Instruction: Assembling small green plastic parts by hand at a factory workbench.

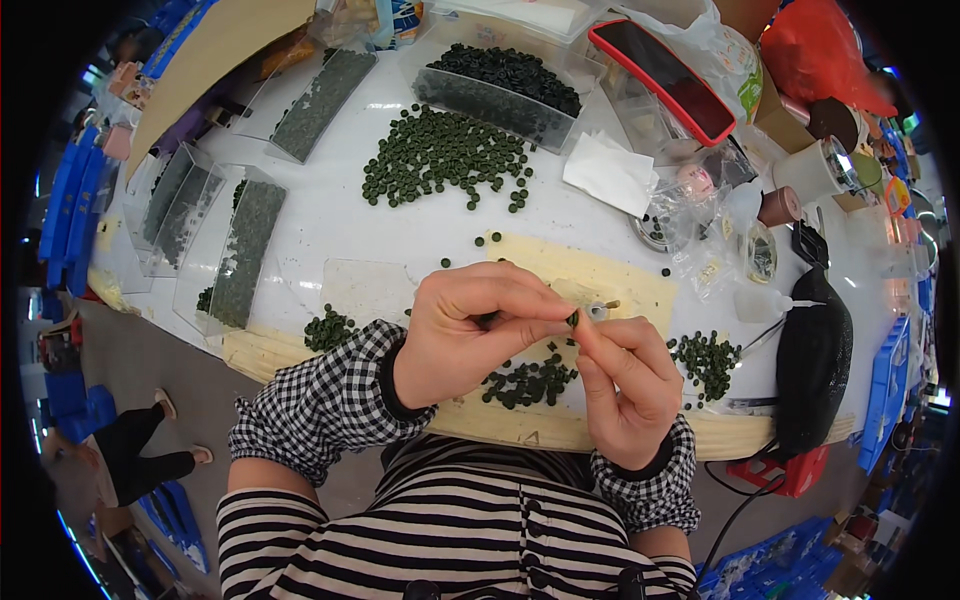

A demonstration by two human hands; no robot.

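1. In the middle of the frame: one small green bit [573,318], pinched by the left hand [460,335], thumb and finger pressed together.
2. Just right of that: the right hand [632,385], with a fingertip up against the same green bit and other fingers curled in. Hard to tell how tight on that side.
3. Right behind the fingertips: a small pale part with a brass-coloured end [599,311], partly hidden.
4. Around the fingertips: a yellow sheet [635,285], flat on the white desk [320,215].
5. Just below the hands: a green heap [530,385], in a tight spot close to the pale wood front edge [500,425].
6. Left of the left hand: a small left heap [328,328], near the front edge. Just beside the right hand: a small right heap [707,362]. Only a little room sideways down here.
7. Higher up, more room: white top showing between the yellow sheet and a big heap [440,155] at the upper middle.
8. At the left of the frame: clear boxes [245,250], close to the left edge of the desk.
9. At the right of the frame: a long black bundle [815,360], with its lower end by the front edge.
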